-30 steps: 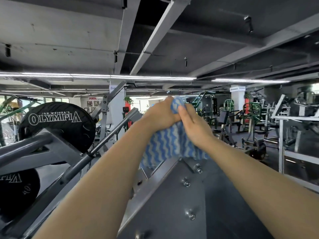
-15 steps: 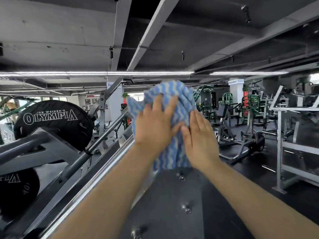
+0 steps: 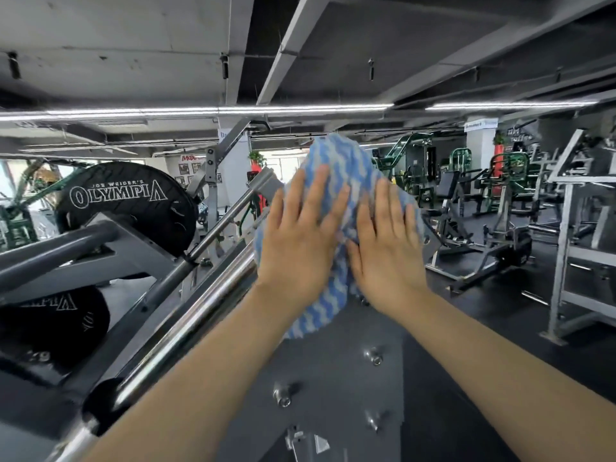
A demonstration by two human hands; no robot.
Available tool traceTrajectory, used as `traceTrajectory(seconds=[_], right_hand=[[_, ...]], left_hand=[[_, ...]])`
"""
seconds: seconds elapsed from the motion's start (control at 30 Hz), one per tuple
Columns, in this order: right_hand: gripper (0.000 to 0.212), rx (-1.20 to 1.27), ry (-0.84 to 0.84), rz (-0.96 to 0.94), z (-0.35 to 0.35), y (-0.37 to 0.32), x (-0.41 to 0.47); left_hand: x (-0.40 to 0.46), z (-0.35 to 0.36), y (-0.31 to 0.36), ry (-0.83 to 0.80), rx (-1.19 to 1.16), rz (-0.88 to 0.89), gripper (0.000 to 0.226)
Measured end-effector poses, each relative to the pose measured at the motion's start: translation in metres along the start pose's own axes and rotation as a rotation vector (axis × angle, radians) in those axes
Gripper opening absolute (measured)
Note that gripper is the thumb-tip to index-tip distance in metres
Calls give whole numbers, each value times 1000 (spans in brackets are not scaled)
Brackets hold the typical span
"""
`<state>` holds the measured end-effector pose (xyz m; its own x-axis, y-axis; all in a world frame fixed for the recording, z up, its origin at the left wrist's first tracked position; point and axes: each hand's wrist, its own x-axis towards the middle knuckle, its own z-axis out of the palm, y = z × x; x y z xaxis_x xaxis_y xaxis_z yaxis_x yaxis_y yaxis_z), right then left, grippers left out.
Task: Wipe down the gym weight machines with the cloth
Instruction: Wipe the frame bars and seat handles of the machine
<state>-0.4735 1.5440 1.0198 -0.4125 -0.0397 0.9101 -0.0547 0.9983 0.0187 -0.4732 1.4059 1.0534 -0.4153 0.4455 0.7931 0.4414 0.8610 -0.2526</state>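
The hands cover the middle of the cloth, and the cloth hides the plate top beneath. Both forearms run off the bottom edge. Far wall signs are probably too blurred to read.

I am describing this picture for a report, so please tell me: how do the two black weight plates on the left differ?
The upper weight plate shows its white OLYMPIA lettering upright and readable; the lower weight plate shows its lettering upside down. The upper plate is seen almost whole, while the lower plate is partly hidden behind the grey frame. The upper plate is in brighter light; the lower plate is in shadow. Both are black and round with white print.
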Motion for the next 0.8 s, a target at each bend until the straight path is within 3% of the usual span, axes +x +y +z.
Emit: traceTrajectory(seconds=[0.07,0.2,0.27,0.4,0.5,0.6,0.67,0.73,0.8], right_hand=[[60,-29,-14,-70,0,3,-15],[52,-57,-91,-177,-4,0,-46],[47,-68,-133,-202,-6,-4,-53],[50,-56,-193,-346,-15,-21,-55],[39,7,-274,-496,-15,-51,-64],[45,35,-344,-652,-8,-83,-74],[46,52,-364,-723,-4,-97,-77],[44,9,-390,-713,-3,-99,-75],[42,-47,-396,-626,-5,-91,-67]], left_hand=[[-32,17,12,-63,-80,43,60],[-59,19,25,-371,-377,-130,67],[-62,16,24,-413,-310,-167,57],[-94,17,17,-391,-252,-251,54],[-139,17,1,-389,-197,-318,60],[-188,21,-20,-573,-226,-441,76],[-205,18,-36,-578,-263,-543,87],[-208,22,-42,-558,-358,-657,75],[-199,29,-37,-497,-413,-647,72]])
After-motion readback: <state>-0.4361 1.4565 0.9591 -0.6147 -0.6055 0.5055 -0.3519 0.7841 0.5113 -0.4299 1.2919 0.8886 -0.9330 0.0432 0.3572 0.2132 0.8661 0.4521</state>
